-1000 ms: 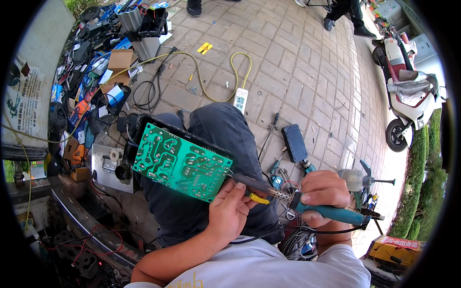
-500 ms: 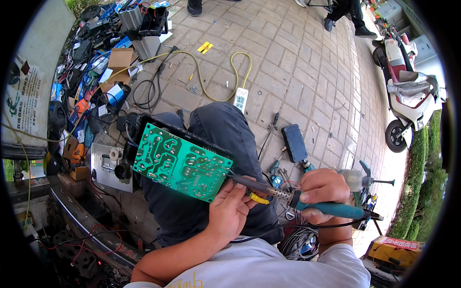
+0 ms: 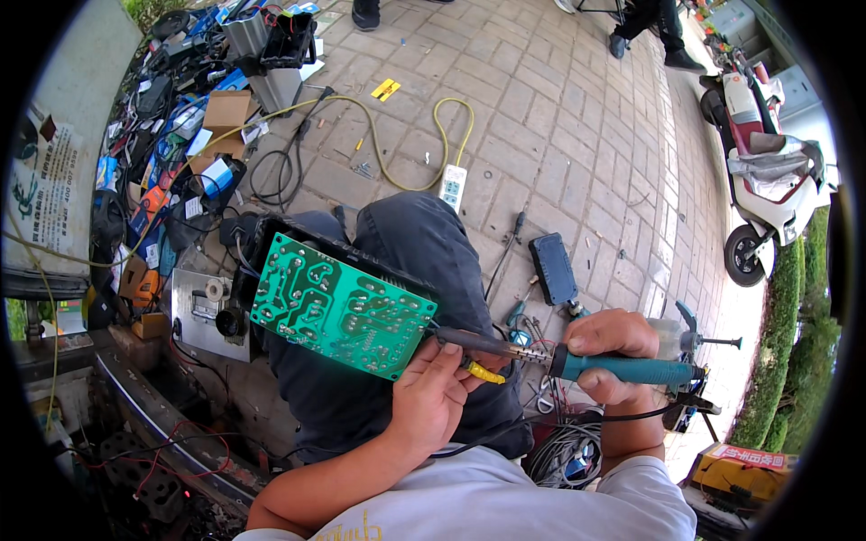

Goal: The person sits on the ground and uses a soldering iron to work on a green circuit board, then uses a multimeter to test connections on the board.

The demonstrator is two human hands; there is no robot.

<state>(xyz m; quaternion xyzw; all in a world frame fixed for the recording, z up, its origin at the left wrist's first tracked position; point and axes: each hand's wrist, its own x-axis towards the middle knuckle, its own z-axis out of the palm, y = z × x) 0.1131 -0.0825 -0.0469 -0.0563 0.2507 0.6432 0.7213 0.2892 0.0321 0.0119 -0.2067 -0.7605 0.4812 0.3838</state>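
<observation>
We sit over brick pavement (image 3: 532,135), with a parked scooter (image 3: 767,180) to the far right and a cluttered heap of boxes and parts (image 3: 162,162) filling the far left. Our dark-trousered legs (image 3: 424,236) carry a black housing (image 3: 361,252), and left of it lies a silver metal case (image 3: 191,316). A spray bottle (image 3: 666,340) stands to the right, partly hidden by our right hand (image 3: 622,334); nearer sits a coil of grey cable (image 3: 566,455). The green circuit board (image 3: 338,302) lies solder side up over the housing, above our legs. A teal-handled soldering iron (image 3: 627,368) slants in from the right; our right hand clasps its handle between thumb and fingers, and its black cord (image 3: 627,417) crosses the wrist. Our left hand (image 3: 431,388), thumb and fingers pressed together, pinches a yellow fitting (image 3: 487,373) and partly hides it beside the board's near right corner. The iron's dark barrel passes over those fingers toward the board's right edge; whether its tip touches anything, we cannot tell.
</observation>
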